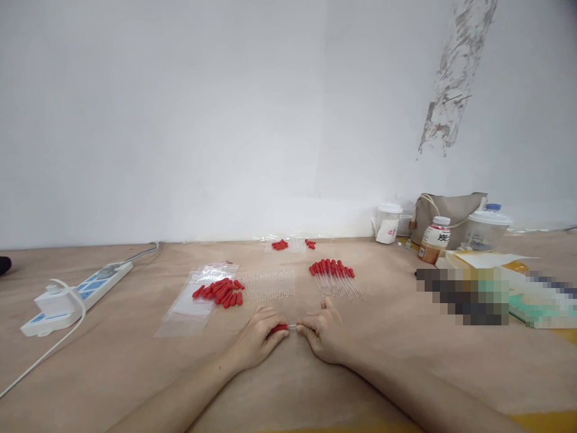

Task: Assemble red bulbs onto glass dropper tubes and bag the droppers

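My left hand is closed around a red rubber bulb, whose tip shows between thumb and fingers. From the bulb's end a clear glass dropper tube runs across to my right hand, which pinches it. Both hands are low over the table, close together. Beyond my left hand lies a pile of loose red bulbs, partly on a clear plastic bag. A row of bare clear tubes sits in the middle. Past my right hand, several droppers with red bulbs lie side by side.
More red bulbs and clear plastic lie near the wall. At left is a white power strip with a plugged-in charger and cable. On the right stand a lidded cup, a drink bottle, a grey bag and a clear tub.
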A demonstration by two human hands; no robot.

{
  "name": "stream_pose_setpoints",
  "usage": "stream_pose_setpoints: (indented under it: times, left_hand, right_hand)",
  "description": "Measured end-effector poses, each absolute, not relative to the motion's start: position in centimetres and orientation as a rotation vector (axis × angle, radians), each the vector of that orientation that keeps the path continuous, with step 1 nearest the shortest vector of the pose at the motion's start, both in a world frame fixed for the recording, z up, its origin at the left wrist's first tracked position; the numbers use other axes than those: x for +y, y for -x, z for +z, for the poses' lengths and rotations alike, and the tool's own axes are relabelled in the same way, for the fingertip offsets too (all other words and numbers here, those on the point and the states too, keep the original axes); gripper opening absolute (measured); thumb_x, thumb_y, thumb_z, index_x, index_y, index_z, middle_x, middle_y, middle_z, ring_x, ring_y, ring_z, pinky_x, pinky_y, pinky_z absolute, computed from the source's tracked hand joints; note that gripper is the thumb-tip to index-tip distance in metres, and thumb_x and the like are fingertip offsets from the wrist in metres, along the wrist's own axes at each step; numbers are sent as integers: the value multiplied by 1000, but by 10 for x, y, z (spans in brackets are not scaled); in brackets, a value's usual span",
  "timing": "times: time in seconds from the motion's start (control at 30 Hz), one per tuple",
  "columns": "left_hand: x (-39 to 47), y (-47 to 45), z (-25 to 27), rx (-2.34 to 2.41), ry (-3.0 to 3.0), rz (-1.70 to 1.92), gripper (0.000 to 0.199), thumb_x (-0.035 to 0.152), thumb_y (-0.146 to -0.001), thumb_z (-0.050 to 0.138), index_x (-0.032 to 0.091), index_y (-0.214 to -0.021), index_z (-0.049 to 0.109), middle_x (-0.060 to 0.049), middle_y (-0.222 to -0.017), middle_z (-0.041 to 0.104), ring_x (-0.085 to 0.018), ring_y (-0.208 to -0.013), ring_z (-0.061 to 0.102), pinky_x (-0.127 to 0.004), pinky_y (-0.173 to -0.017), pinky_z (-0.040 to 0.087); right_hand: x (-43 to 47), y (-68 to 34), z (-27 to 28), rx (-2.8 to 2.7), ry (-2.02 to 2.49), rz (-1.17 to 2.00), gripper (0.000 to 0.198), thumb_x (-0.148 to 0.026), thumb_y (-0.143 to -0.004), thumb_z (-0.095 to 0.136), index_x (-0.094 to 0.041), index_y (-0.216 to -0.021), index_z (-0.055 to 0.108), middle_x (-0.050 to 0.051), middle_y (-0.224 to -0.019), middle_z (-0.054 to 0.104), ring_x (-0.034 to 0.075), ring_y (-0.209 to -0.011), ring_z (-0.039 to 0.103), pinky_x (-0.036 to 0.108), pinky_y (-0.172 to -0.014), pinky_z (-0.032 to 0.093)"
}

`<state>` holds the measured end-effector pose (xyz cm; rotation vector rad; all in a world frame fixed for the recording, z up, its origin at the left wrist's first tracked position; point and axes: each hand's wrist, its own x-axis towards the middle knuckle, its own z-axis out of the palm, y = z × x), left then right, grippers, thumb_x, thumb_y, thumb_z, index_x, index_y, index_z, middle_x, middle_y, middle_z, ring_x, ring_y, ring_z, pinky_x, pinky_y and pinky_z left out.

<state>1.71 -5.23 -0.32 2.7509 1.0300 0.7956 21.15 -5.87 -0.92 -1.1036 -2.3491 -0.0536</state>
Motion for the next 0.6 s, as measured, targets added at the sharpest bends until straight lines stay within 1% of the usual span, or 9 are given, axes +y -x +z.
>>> stream_pose_setpoints:
  times: [0.1, 0.2, 0.27, 0.33, 0.4, 0.47, 0.53, 0.6]
  left_hand:
    - [-48, -16, -3, 1052, -2774, 824, 16, 25, -86, 44, 19, -80, 58, -1, -74, 59, -16, -75, 52, -29, -75, 37]
    - [-45, -13, -2, 1078, -2787, 862, 15, 27, -85, 47, 21, -86, 60, -1, -76, 60, -17, -77, 52, -31, -75, 38]
    - [-43, -8, -2, 1093, -2766, 903, 16, 28, -84, 48, 23, -95, 59, -2, -83, 61, -18, -81, 53, -31, -77, 38]
    - [-43, -3, -2, 1130, -2716, 967, 23, 27, -84, 48, 24, -105, 55, -3, -95, 59, -18, -89, 52, -31, -80, 39]
    - [-42, 3, -1, 1172, -2668, 978, 26, 26, -83, 48, 24, -109, 52, -4, -102, 57, -18, -94, 51, -31, -82, 39]
    - [-42, 7, 0, 1189, -2640, 922, 22, 25, -83, 47, 24, -104, 55, -4, -100, 56, -18, -92, 52, -30, -81, 40]
    - [-42, 8, 0, 1184, -2621, 859, 19, 24, -84, 46, 23, -98, 58, -3, -97, 57, -17, -89, 53, -29, -80, 42]
    - [-42, 8, 1, 1177, -2603, 831, 19, 24, -84, 44, 22, -97, 59, -3, -97, 57, -16, -89, 53, -28, -80, 42]
  right_hand:
    - [-59, -211, -6, -2349, 1118, -118, 24, -22, -84, 39, -20, -70, 58, -1, -71, 63, 10, -65, 47, 30, -71, 20]
    - [-60, -213, -1, -2397, 1101, -259, 22, -22, -84, 39, -20, -76, 60, 2, -77, 61, 14, -76, 47, 31, -71, 20]
    - [-61, -217, 3, -2431, 1096, -342, 21, -21, -83, 40, -20, -80, 60, 4, -80, 61, 15, -80, 47, 31, -71, 21]
    - [-59, -224, 6, -2404, 1164, -364, 21, -20, -82, 40, -21, -81, 61, 4, -82, 61, 15, -82, 48, 31, -71, 22]
    - [-51, -235, 8, -2265, 1331, -316, 23, -21, -83, 39, -21, -80, 62, 3, -82, 61, 15, -82, 49, 30, -72, 22]
    - [-38, -249, 10, -2038, 1546, -206, 24, -25, -82, 40, -21, -79, 63, 3, -81, 63, 14, -80, 52, 29, -72, 24]
    - [-21, -263, 13, -1811, 1754, -56, 25, -28, -80, 41, -20, -74, 63, 2, -75, 64, 14, -74, 54, 27, -70, 26]
    - [-3, -275, 16, -1634, 1884, 31, 26, -32, -78, 41, -20, -70, 63, 2, -71, 64, 15, -71, 55, 28, -71, 28]
